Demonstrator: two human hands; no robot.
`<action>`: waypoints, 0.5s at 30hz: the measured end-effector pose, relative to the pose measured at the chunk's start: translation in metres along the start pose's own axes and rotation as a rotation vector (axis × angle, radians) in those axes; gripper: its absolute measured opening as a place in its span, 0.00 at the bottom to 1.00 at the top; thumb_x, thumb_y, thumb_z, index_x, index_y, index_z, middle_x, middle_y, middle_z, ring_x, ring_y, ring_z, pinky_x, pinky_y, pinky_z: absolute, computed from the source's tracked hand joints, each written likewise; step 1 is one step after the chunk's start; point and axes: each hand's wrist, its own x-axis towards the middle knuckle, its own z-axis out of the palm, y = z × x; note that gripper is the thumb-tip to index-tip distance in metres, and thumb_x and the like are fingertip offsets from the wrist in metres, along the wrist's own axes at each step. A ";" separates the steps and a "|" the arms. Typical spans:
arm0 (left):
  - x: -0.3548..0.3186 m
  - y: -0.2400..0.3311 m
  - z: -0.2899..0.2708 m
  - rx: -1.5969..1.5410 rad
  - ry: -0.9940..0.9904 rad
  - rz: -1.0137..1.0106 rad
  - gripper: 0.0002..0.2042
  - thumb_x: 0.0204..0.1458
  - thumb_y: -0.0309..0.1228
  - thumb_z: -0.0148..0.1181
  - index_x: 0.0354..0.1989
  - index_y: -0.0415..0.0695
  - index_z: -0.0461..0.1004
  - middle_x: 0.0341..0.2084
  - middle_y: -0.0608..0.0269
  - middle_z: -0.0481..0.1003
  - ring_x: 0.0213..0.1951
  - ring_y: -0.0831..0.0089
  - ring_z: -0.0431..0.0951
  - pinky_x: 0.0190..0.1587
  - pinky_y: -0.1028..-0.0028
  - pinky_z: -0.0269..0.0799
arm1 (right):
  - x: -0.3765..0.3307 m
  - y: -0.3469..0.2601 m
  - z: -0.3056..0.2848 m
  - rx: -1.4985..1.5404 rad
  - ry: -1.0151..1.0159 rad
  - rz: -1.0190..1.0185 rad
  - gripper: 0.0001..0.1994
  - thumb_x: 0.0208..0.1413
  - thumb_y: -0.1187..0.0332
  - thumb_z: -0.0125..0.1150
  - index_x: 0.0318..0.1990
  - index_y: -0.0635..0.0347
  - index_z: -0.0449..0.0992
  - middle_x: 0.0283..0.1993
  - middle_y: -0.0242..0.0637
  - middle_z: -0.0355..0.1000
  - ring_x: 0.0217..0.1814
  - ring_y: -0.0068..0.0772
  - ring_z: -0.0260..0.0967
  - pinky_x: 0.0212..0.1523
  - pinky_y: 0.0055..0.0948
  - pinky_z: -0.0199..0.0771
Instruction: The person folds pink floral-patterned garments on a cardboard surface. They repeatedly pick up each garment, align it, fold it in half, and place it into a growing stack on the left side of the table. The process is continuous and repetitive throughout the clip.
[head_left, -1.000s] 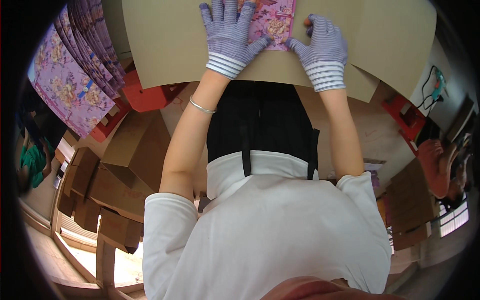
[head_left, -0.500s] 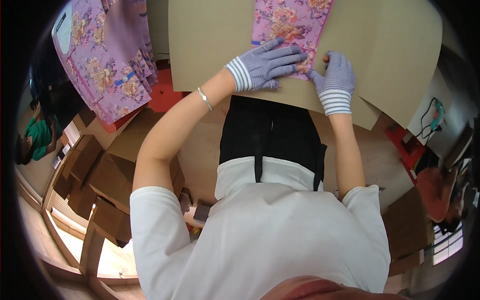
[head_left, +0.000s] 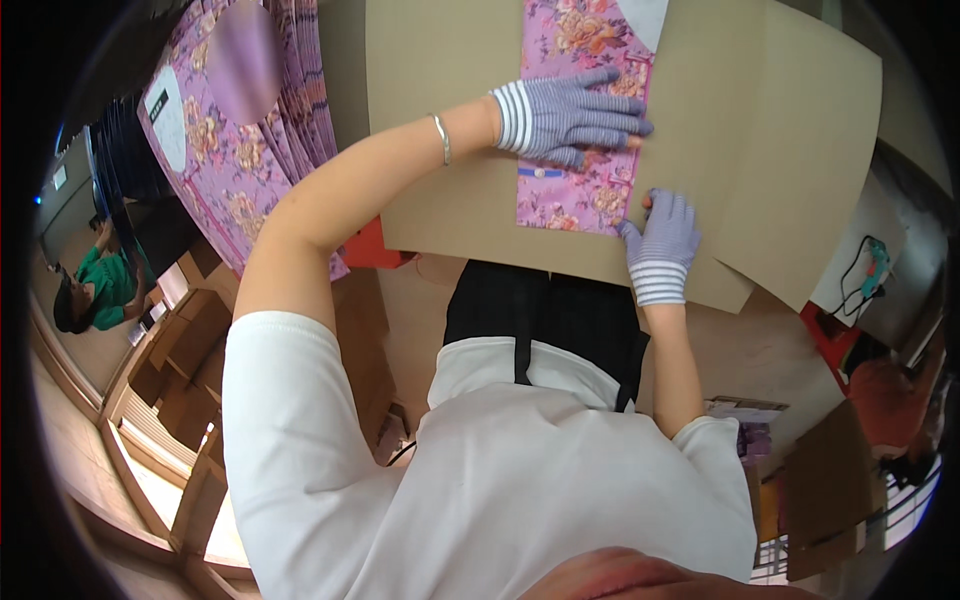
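The head camera catches the left hand point(head_left: 565, 120), in a lavender-and-white striped knit glove, lying across a flat, pink-purple floral piece point(head_left: 575, 200) with a blue band and a white patch. Its fingers are stretched out and parted, palm down, reaching over the piece's right edge. The piece lies on a tan, smooth-topped table point(head_left: 800, 150), its lower end just short of the near edge. Beside that end, over by the right, I see the right hand point(head_left: 663, 243), gloved alike, fingers loosely bent and thumb held apart from them, the thumb tip by the piece's edge; I cannot tell whether it touches. Past the table's left edge stands a thick stack of matching pink-purple floral pieces point(head_left: 235, 190); beyond the right edge lies a teal tool with a black cord point(head_left: 877, 260).
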 end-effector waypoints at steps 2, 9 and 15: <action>0.005 -0.033 -0.015 0.045 0.055 -0.029 0.36 0.56 0.48 0.52 0.72 0.55 0.49 0.72 0.66 0.49 0.73 0.66 0.46 0.72 0.47 0.37 | -0.001 -0.001 0.001 0.015 0.031 0.003 0.25 0.36 0.61 0.77 0.43 0.52 0.70 0.38 0.33 0.68 0.45 0.40 0.67 0.43 0.42 0.66; 0.019 -0.151 -0.062 0.238 0.241 -0.135 0.33 0.58 0.48 0.45 0.69 0.43 0.53 0.69 0.50 0.52 0.70 0.51 0.52 0.69 0.43 0.42 | -0.002 -0.002 0.000 0.040 -0.063 0.109 0.26 0.35 0.60 0.77 0.43 0.50 0.70 0.41 0.31 0.69 0.47 0.39 0.67 0.44 0.44 0.65; 0.020 -0.175 -0.066 0.376 0.369 -0.325 0.34 0.55 0.44 0.49 0.69 0.44 0.52 0.69 0.51 0.54 0.70 0.52 0.53 0.69 0.44 0.41 | 0.005 0.003 0.005 0.057 -0.056 0.096 0.25 0.36 0.61 0.77 0.42 0.50 0.71 0.39 0.31 0.70 0.47 0.38 0.68 0.44 0.44 0.66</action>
